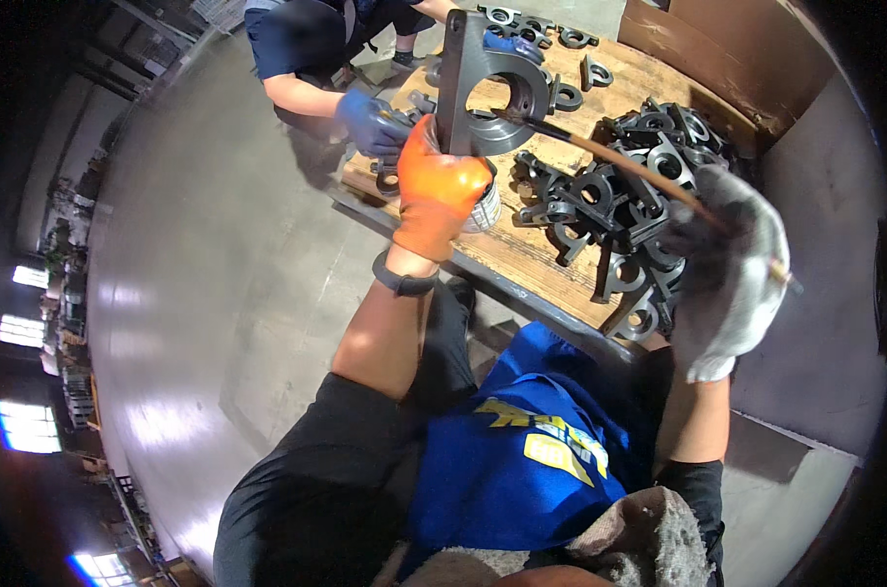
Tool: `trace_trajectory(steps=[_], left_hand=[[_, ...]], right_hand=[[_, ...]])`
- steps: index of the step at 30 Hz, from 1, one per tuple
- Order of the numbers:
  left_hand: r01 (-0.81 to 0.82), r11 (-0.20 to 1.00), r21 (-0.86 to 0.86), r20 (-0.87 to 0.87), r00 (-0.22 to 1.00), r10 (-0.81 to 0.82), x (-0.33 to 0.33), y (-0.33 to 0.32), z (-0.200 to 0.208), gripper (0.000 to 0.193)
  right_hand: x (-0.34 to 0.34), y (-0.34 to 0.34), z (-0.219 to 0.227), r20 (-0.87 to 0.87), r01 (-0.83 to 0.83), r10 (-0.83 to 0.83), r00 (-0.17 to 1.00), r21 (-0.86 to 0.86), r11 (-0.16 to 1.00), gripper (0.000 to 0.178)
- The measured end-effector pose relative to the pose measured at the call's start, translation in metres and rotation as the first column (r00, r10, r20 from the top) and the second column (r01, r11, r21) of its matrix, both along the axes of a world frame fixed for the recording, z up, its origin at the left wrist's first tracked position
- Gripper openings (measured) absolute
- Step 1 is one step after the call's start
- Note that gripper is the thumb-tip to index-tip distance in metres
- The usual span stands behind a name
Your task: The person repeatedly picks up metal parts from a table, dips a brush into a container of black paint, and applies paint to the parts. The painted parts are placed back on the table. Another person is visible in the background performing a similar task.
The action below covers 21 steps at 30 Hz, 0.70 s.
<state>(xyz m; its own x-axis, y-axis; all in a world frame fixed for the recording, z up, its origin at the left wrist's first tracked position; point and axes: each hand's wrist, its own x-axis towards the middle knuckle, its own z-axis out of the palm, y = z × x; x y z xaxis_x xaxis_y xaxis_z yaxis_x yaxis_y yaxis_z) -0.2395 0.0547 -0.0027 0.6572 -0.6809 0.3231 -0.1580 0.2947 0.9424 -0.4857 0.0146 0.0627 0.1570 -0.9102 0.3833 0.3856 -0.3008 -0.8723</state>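
Clock positions refer to the head view, 12 at the top.

Left hand (443,184), orange glove: located at 12 o'clock. Fingers are clamped around the lower end of a black metal bracket (454,93), a ring joined to a flat plate. The bracket is held raised above the tabletop (541,262), with the plate standing nearly upright and the ring on its 3 o'clock side.

Right hand (747,264), pale glove, motion-blurred: located at 3 o'clock. Fingers are closed on a brush (624,162) with a brown handle. The brush points toward 10 o'clock; its dark tip lies at the ring opening. Contact between tip and ring cannot be confirmed.

A container (485,210) stands just beside the orange glove, on its 4 o'clock side, partly hidden. At 2 o'clock, a heap of similar black brackets (627,220) lies on the tabletop.

At 11 o'clock, a co-worker (277,44) extends a blue-gloved hand (368,122) to the tabletop edge; its grip cannot be determined.
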Motion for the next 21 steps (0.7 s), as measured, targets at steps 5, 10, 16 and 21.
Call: trace_trajectory(steps=[5,10,16,21], left_hand=[[-0.121,0.992,-0.014,0.148,0.981,0.122,0.012,-0.006,-0.01,0.035],[-0.089,0.991,-0.098,0.082,0.992,0.098,0.007,0.002,-0.001,0.031],[-0.065,0.984,-0.163,0.087,0.993,0.08,0.003,0.006,0.007,0.03],[-0.066,0.987,-0.144,0.102,0.992,0.081,0.005,0.004,0.004,0.03]], right_hand=[[0.016,0.011,-0.009,-0.266,-0.1,0.038,0.963,-0.225,0.969,0.025],[0.025,0.01,-0.014,-0.367,-0.095,-0.034,0.93,-0.328,0.94,0.025],[0.029,0.006,-0.023,-0.301,-0.092,-0.015,0.954,-0.337,0.937,0.027],[0.025,0.009,-0.017,-0.431,-0.185,0.05,0.901,-0.277,0.943,0.028]])
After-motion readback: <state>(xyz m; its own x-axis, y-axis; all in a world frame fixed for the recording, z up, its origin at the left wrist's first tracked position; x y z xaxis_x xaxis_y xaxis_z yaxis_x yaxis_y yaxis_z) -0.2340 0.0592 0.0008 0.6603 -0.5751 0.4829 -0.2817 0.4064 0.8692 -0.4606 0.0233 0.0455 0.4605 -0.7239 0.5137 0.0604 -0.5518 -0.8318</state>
